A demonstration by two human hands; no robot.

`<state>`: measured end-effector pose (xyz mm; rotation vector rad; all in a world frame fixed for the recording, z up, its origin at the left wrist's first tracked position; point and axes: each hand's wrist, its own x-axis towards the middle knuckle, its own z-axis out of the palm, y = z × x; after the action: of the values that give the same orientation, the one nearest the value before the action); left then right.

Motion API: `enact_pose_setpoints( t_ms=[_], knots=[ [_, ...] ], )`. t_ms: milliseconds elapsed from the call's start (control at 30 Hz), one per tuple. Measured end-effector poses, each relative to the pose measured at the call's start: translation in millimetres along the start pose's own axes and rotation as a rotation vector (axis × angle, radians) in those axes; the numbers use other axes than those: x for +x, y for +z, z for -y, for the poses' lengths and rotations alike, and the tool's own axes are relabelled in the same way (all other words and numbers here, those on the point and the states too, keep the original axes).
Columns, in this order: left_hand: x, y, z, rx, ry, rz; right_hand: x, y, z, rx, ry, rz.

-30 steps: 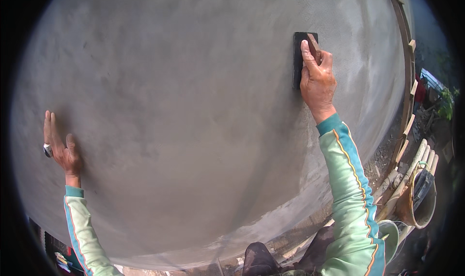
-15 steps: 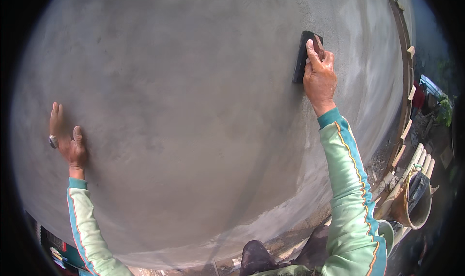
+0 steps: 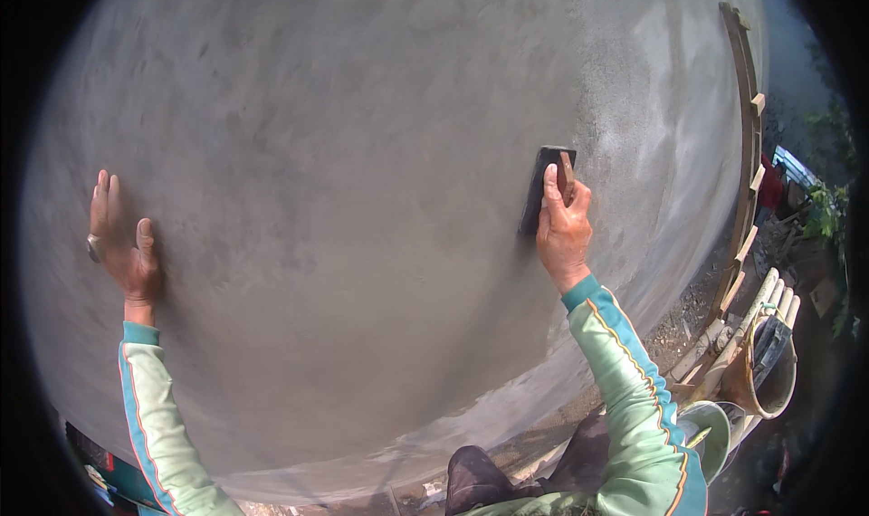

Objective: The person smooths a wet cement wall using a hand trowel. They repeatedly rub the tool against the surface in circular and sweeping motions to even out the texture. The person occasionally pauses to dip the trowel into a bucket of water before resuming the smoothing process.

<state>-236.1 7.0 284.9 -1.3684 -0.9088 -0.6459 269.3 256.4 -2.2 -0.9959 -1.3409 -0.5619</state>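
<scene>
In front of me spreads a wide grey plastered wall, darker and damp-looking in the middle, with paler patches toward the right. My right hand grips a plastering float by its reddish-brown handle. The float has a dark, flat, rectangular plate, tilted a little, that lies against the wall. Far to the left, my left hand is held at the wall with fingers stretched upward and thumb apart. It wears a ring and holds nothing. Whether the whole palm presses on the plaster cannot be made out.
A wooden ladder-like frame runs along the wall's right edge. Lower right, a bucket and a pale green bucket stand by several bamboo poles. Rubble lies at the wall's foot. Green leaves show farther right.
My right hand has drawn the float down the wall and slightly left. The left hand stays at nearly the same place, a touch higher in view.
</scene>
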Motion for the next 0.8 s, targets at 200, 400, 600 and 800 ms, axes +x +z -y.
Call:
enact_pose_setpoints(
  t_ms=[200,400,600,800],
  knots=[
    [-2,3,2,0.054,0.006,-0.006,41,-6,-28,-0.058,-0.003,0.002],
    [-2,1,3,0.049,0.003,-0.007,39,-3,-41,-0.035,0.376,0.087],
    [-3,1,6,0.022,0.019,-0.034,52,-2,-3,-0.001,-0.127,-0.06],
    [3,4,2,0.032,0.001,-0.029,58,9,-103,-0.129,0.544,0.034]
  ],
)
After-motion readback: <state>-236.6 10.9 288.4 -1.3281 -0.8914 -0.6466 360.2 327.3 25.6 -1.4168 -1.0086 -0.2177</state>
